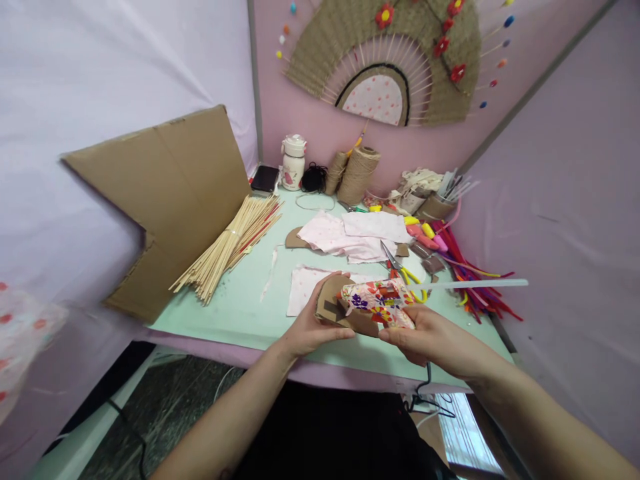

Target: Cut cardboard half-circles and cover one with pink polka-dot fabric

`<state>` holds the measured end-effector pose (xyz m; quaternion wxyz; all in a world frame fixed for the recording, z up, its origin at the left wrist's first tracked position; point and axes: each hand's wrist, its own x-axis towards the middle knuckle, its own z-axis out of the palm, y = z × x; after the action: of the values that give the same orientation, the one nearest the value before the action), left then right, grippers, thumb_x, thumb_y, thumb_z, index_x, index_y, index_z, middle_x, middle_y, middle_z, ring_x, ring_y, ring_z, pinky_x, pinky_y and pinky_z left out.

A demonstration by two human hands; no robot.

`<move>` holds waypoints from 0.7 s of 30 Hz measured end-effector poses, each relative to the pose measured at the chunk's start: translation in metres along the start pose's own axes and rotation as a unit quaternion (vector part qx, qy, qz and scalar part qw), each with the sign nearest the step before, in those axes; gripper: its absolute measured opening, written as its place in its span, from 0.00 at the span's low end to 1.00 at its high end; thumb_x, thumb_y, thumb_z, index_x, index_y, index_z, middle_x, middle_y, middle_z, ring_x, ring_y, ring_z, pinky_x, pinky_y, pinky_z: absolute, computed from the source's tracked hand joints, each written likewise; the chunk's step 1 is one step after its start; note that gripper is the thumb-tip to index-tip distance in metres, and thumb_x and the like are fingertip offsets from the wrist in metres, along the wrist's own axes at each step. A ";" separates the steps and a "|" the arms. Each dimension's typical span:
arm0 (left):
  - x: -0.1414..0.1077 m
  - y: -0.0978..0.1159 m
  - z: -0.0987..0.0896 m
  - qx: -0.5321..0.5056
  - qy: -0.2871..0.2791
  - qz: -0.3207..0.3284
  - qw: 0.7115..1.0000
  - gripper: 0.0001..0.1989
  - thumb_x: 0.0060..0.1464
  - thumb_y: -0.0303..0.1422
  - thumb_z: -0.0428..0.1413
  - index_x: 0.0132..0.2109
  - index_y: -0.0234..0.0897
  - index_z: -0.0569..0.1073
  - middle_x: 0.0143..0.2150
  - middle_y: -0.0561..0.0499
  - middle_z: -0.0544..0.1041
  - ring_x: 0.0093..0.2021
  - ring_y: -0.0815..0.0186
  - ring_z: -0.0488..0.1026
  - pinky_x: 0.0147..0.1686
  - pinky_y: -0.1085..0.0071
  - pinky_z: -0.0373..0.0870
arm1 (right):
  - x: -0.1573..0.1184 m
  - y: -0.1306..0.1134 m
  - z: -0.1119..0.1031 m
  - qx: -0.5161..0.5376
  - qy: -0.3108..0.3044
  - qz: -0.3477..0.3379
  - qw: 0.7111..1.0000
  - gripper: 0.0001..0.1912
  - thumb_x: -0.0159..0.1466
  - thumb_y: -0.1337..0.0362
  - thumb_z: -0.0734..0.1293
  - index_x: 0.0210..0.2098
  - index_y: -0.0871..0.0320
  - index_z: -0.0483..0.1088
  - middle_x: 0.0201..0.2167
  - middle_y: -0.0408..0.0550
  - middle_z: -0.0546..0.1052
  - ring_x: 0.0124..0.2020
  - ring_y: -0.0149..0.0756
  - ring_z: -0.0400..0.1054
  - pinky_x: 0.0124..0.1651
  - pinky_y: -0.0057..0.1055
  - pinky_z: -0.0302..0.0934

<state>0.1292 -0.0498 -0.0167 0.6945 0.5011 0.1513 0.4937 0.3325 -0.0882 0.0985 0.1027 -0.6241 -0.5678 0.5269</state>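
Note:
My left hand (313,327) grips a curved piece of cardboard (330,300) by its left side, above the table's front edge. In my right hand (430,337) is a flower-patterned hot glue gun (380,300), its nozzle pointing left over the cardboard. A long clear glue stick (475,284) sticks out of the gun's back end. The gun hides part of the cardboard. Beneath and behind my hands lies a dotted pink-white cloth piece (300,290). Scissors with yellow handles (413,280) rest just behind the gun.
A bundle of thin sticks (230,247) lies at left before a large cardboard sheet (175,193). Twine spools (359,175) and a white bottle (293,163) stand at the back. More cloth (345,237) lies mid-table. Colourful pipe cleaners (467,280) are at right. A woven fan (390,60) hangs on the wall.

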 end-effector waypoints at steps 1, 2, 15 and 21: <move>0.000 0.000 0.000 -0.001 0.000 -0.001 1.000 0.46 0.41 0.32 0.70 0.65 0.48 0.58 0.70 0.43 0.55 0.68 0.47 0.56 0.63 0.52 0.58 | 0.000 -0.001 0.000 0.005 -0.001 0.001 1.000 0.22 0.56 0.44 0.67 0.25 0.56 0.60 0.15 0.36 0.59 0.18 0.26 0.51 0.22 0.27 0.43; 0.000 0.000 0.000 -0.001 0.000 0.000 1.000 0.46 0.41 0.31 0.70 0.65 0.48 0.58 0.70 0.43 0.55 0.68 0.47 0.56 0.63 0.52 0.58 | 0.000 -0.001 -0.001 0.006 -0.001 0.003 1.000 0.22 0.56 0.44 0.67 0.25 0.56 0.60 0.15 0.36 0.59 0.18 0.26 0.51 0.22 0.27 0.43; 0.000 0.001 0.000 0.004 -0.002 0.001 1.000 0.46 0.41 0.30 0.70 0.65 0.48 0.58 0.70 0.43 0.57 0.67 0.47 0.57 0.62 0.52 0.60 | -0.003 -0.005 0.004 -0.005 0.004 0.009 1.000 0.21 0.56 0.46 0.66 0.24 0.55 0.58 0.16 0.35 0.56 0.19 0.25 0.48 0.21 0.26 0.44; 0.000 0.002 0.000 0.001 -0.009 0.005 1.000 0.45 0.42 0.30 0.70 0.64 0.48 0.58 0.70 0.43 0.56 0.67 0.48 0.56 0.62 0.54 0.60 | 0.000 -0.001 0.004 -0.008 0.008 0.007 1.000 0.23 0.57 0.45 0.66 0.22 0.55 0.57 0.15 0.35 0.58 0.18 0.25 0.49 0.21 0.26 0.44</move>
<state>0.1284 -0.0497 -0.0147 0.6929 0.5071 0.1428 0.4923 0.3293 -0.0899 0.0976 0.0985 -0.6331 -0.5669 0.5178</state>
